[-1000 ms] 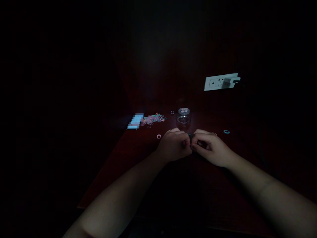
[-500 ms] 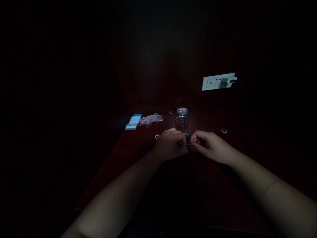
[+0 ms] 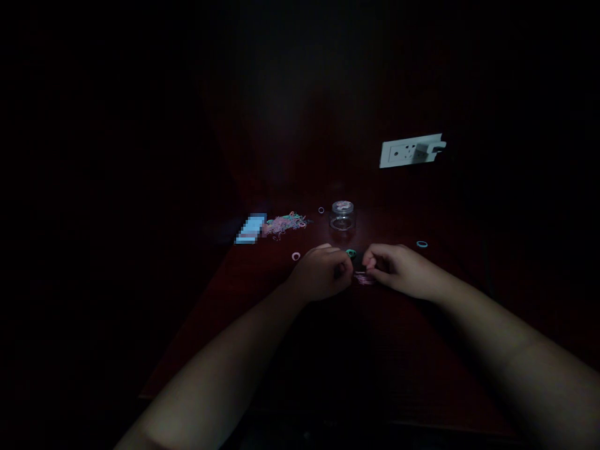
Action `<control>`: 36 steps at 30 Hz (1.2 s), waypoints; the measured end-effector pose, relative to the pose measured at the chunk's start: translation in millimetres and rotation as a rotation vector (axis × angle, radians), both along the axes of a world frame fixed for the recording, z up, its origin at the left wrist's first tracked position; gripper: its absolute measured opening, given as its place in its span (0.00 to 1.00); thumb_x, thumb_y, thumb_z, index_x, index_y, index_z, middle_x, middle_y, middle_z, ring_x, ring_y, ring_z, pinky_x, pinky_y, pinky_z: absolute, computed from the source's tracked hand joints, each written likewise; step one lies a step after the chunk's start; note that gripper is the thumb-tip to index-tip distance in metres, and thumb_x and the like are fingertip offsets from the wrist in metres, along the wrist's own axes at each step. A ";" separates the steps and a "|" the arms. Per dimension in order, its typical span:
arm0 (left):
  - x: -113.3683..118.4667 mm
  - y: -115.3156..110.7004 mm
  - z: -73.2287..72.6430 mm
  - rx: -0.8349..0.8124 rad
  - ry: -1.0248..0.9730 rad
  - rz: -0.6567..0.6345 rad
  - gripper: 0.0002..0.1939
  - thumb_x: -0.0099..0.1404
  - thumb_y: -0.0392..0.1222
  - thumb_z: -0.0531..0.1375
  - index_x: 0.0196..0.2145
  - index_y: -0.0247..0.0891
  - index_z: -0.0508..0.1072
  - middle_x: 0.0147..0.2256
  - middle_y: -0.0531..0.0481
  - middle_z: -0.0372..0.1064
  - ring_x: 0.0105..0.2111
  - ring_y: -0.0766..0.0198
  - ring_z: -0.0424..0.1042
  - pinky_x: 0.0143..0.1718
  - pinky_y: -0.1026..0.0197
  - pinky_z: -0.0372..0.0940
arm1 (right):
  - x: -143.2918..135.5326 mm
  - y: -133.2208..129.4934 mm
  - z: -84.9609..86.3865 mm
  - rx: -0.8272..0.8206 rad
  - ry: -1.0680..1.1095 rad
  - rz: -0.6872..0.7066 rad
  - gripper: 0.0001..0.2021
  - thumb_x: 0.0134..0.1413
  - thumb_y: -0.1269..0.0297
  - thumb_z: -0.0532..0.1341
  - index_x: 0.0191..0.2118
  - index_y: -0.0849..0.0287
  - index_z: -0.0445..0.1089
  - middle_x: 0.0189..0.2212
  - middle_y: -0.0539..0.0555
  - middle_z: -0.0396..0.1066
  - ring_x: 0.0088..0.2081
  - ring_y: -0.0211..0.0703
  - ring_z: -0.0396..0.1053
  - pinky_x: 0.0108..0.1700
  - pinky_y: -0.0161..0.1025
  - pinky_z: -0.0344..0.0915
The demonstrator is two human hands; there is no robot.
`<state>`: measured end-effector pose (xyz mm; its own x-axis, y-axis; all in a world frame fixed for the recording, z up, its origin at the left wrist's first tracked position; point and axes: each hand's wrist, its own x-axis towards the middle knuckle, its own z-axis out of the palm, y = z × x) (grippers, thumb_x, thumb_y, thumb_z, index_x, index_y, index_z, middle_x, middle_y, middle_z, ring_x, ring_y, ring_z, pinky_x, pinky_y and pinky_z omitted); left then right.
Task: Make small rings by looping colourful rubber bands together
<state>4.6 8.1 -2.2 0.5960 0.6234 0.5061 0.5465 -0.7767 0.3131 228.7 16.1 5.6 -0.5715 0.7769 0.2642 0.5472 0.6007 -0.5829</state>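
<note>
In dim light, my left hand (image 3: 323,273) is closed in a curl over the dark red table (image 3: 225,306); what its fingertips hold, if anything, is too small to name. To its right, my right hand (image 3: 398,269) has its thumb and index finger apart, with nothing visible between them. Several thin pinkish bands (image 3: 364,278) lie on the table between the two hands. A green band (image 3: 351,253) rests just beyond them, and a pink band (image 3: 295,256) is left of my left hand.
A clear lidded jar (image 3: 342,217) stands behind the hands. Further left are a heap of coloured bands (image 3: 285,225) and a lit phone (image 3: 250,229). A blue band (image 3: 422,244) lies right; a socket (image 3: 410,151) with a plug is on the wall.
My right hand has moved slightly right, away from my left hand, and its thumb and finger have parted. The pinkish bands between the hands show more plainly. The view has shifted a little.
</note>
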 end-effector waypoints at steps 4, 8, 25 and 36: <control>-0.3 1.3 -1.1 -0.009 -0.002 -0.004 0.03 0.62 0.36 0.58 0.31 0.40 0.72 0.30 0.54 0.73 0.32 0.64 0.68 0.40 0.59 0.62 | 3.6 4.9 -5.2 0.014 -0.019 -0.006 0.02 0.52 0.68 0.61 0.34 0.56 0.69 0.29 0.50 0.74 0.29 0.40 0.71 0.32 0.36 0.62; 0.3 2.2 -1.5 -0.030 0.017 -0.006 0.03 0.62 0.37 0.58 0.32 0.40 0.72 0.31 0.54 0.74 0.33 0.64 0.68 0.40 0.59 0.62 | 4.2 6.8 -7.9 0.014 -0.028 -0.012 0.03 0.52 0.67 0.61 0.34 0.56 0.69 0.29 0.50 0.75 0.30 0.40 0.71 0.33 0.36 0.62; 1.5 1.7 -2.3 -0.052 0.012 0.025 0.04 0.62 0.39 0.61 0.36 0.41 0.74 0.33 0.54 0.75 0.35 0.64 0.70 0.42 0.58 0.64 | 0.4 2.4 -0.5 0.021 -0.040 0.018 0.01 0.52 0.68 0.61 0.31 0.57 0.69 0.26 0.49 0.71 0.27 0.38 0.66 0.31 0.35 0.59; 3.8 1.8 -2.0 -0.059 0.063 0.033 0.05 0.64 0.41 0.60 0.33 0.41 0.77 0.32 0.53 0.76 0.35 0.63 0.71 0.41 0.58 0.63 | -2.7 -1.4 0.0 -0.002 0.013 0.011 0.06 0.53 0.63 0.63 0.30 0.57 0.65 0.21 0.45 0.65 0.22 0.35 0.60 0.26 0.33 0.54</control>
<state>8.5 9.9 -4.2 0.6038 0.6710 0.4303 0.5919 -0.7390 0.3217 226.0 14.7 5.6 -0.5767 0.7711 0.2699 0.5330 0.6054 -0.5911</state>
